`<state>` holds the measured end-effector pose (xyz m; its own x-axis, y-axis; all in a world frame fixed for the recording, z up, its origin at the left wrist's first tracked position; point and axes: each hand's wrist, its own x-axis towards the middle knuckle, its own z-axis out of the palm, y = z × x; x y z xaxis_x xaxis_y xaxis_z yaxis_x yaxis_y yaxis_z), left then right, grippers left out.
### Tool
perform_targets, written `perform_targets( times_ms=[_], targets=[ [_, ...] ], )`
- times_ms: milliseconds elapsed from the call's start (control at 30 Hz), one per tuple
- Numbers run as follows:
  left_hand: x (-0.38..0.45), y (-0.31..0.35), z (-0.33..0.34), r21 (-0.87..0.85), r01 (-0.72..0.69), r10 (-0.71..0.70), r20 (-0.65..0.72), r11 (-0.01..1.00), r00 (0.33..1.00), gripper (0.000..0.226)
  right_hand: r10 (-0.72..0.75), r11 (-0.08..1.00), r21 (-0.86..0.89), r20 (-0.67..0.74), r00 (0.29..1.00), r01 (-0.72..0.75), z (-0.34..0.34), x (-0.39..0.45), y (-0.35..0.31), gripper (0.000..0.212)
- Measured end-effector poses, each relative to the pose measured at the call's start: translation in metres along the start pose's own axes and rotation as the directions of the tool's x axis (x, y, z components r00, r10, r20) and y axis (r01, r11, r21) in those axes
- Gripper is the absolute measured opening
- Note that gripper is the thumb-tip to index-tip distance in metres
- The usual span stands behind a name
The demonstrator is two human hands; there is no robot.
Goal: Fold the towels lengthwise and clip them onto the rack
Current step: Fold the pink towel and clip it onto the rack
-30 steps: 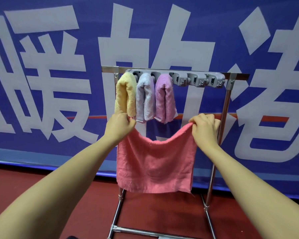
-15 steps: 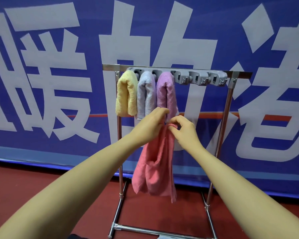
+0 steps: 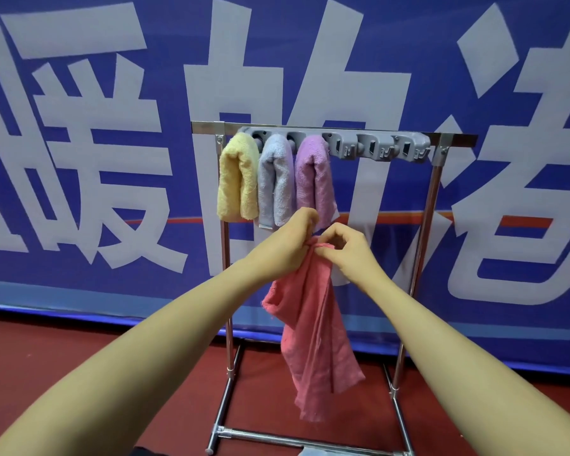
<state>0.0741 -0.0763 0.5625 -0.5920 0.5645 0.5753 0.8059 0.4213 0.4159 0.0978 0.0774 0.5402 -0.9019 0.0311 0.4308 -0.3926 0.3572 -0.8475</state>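
Two bare forearms reach forward and meet in front of a metal rack (image 3: pixel 422 245). The left hand (image 3: pixel 282 250) and right hand (image 3: pixel 346 250) touch, both pinching the gathered top edge of a pink towel (image 3: pixel 313 337). The towel hangs straight down from that shared grip, its long axis vertical, folded loosely on itself. Above and just behind the hands, a yellow towel (image 3: pixel 237 179), a pale blue towel (image 3: pixel 275 179) and a purple towel (image 3: pixel 313 176) hang from a grey clip bar (image 3: pixel 369 148). The nearest free clip sits just right of the purple towel, up and slightly right of the grip, closer to the right hand.
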Motion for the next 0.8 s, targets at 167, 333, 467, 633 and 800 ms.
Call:
perform_targets(
  times_ms=[167,333,467,633,800],
  targets=[
    [-0.005,-0.015,0.008,0.124,-0.042,0.043,-0.008,0.991,0.999,0.018,0.062,0.998,-0.032,0.055,0.997,-0.061,0.003,0.001,0.005,0.025],
    [-0.012,-0.018,0.007,0.361,-0.179,0.196,-0.010,0.915,0.981,0.006,-0.030,0.974,-0.224,0.041,0.999,0.038,0.004,0.003,0.008,0.015],
    [-0.014,-0.020,0.006,0.386,-0.149,0.183,-0.054,0.911,0.982,0.029,-0.080,0.974,-0.213,0.025,0.997,0.083,0.006,0.004,0.005,0.020],
    [-0.025,-0.024,0.007,0.393,-0.088,0.132,-0.087,0.915,0.987,0.032,-0.149,0.984,-0.112,-0.117,0.982,0.136,0.000,0.008,-0.004,0.016],
    [-0.040,-0.041,0.015,0.417,-0.045,0.060,-0.023,0.908,0.998,0.047,-0.190,0.980,-0.103,-0.205,0.960,0.172,-0.007,0.010,-0.013,0.016]
  ],
)
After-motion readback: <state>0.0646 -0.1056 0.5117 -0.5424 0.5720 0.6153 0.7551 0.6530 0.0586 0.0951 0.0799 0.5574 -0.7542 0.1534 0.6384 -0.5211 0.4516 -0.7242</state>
